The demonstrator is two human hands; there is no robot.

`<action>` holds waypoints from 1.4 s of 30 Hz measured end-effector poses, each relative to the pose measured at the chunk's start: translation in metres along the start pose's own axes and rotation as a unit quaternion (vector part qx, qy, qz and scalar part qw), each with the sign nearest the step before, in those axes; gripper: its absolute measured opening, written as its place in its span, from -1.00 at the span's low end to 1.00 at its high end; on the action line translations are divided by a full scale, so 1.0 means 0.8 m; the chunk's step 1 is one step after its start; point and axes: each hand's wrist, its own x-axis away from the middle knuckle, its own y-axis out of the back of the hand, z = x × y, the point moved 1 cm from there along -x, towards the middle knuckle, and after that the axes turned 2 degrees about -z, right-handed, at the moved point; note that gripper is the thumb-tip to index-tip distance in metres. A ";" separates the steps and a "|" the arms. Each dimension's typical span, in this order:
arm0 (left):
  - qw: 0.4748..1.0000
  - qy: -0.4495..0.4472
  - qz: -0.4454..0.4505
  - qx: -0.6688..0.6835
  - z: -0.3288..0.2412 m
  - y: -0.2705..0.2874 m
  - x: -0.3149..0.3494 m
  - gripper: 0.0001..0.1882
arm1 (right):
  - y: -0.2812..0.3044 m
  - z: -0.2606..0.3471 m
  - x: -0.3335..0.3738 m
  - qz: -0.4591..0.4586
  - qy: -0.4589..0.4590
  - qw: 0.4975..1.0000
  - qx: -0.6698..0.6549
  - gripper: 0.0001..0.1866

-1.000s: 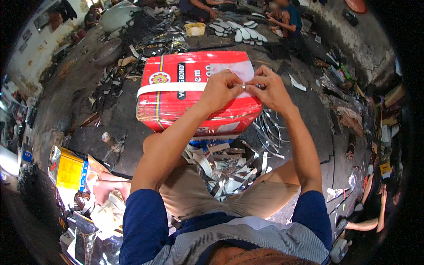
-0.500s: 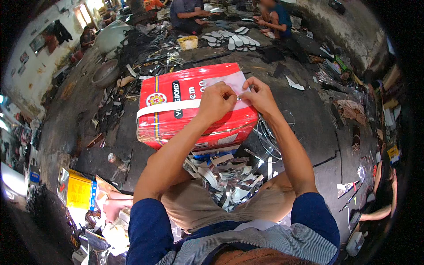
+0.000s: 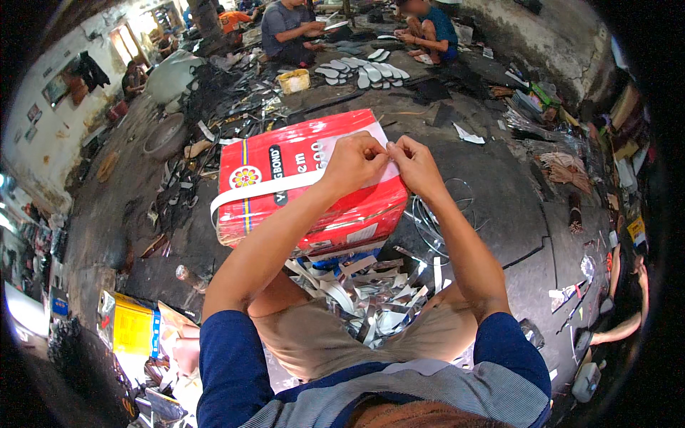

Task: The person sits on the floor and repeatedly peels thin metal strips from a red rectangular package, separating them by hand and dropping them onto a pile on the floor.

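A red carton [image 3: 342,214] stands in front of me, and both my hands are over the right part of its top. A long white strip [image 3: 267,188] runs across the top from the carton's left edge to beneath my left hand [image 3: 355,164]. That hand is closed, its fingertips pinched on the strip. Right beside it, my right hand [image 3: 417,167] is also closed, thumb and fingers together, the two hands almost touching. What lies between the right fingertips is too small to make out. Under the hands is a pale sheet [image 3: 377,133] on the carton.
Cut white and silvery scraps [image 3: 378,299] pile up between my legs. Coiled wire [image 3: 432,228] lies right of the carton. Farther off are white sole-shaped pieces [image 3: 371,73], a yellow tub [image 3: 293,81] and two seated people. A yellow tin [image 3: 133,324] stands at left.
My right hand's raised fingers have come down into a pinch, nearer my left hand. The left hand keeps its closed grip. The whole view has shifted a little.
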 end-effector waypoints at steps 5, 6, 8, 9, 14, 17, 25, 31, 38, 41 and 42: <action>0.997 0.033 -0.017 0.069 -0.001 -0.010 0.006 -0.91 | -0.006 -0.023 0.007 0.010 -0.065 0.982 -0.179 -0.63; 0.997 0.029 -0.016 0.070 0.000 -0.011 0.003 -0.91 | -0.006 -0.024 0.010 0.030 -0.157 0.949 -0.272 -0.64; 0.997 0.030 -0.019 0.075 -0.002 -0.018 0.001 -0.90 | -0.012 -0.028 0.017 0.026 -0.266 0.881 -0.390 -0.66; 0.997 0.028 -0.019 0.076 -0.003 -0.019 0.000 -0.90 | -0.011 -0.028 0.019 0.035 -0.277 0.873 -0.399 -0.66; 0.997 0.011 -0.035 0.071 -0.004 -0.018 -0.002 -0.91 | 0.008 -0.014 0.015 0.097 -0.300 0.875 -0.367 -0.59; 0.998 -0.002 -0.043 0.051 -0.003 -0.021 -0.002 -0.92 | 0.015 0.003 -0.019 0.051 -0.247 0.955 -0.156 -0.51; 0.998 0.024 -0.032 0.047 -0.004 -0.014 0.000 -0.92 | -0.013 -0.023 -0.056 -0.040 -0.043 0.987 0.149 -0.63; 0.997 0.053 -0.027 0.051 0.000 -0.016 -0.003 -0.95 | -0.047 -0.175 -0.013 -0.003 -0.127 0.989 0.080 -0.65; 0.994 0.089 -0.016 0.060 0.007 -0.017 -0.004 -0.99 | -0.125 -0.336 0.103 -0.083 -0.294 0.950 0.072 -0.65; 0.997 0.065 -0.011 0.047 -0.001 -0.019 -0.007 -0.99 | -0.127 -0.392 0.132 -0.050 -0.336 0.931 0.131 -0.67; 0.997 0.053 -0.011 0.048 -0.002 -0.022 -0.014 -0.99 | -0.118 -0.418 0.139 -0.032 -0.350 0.924 0.148 -0.67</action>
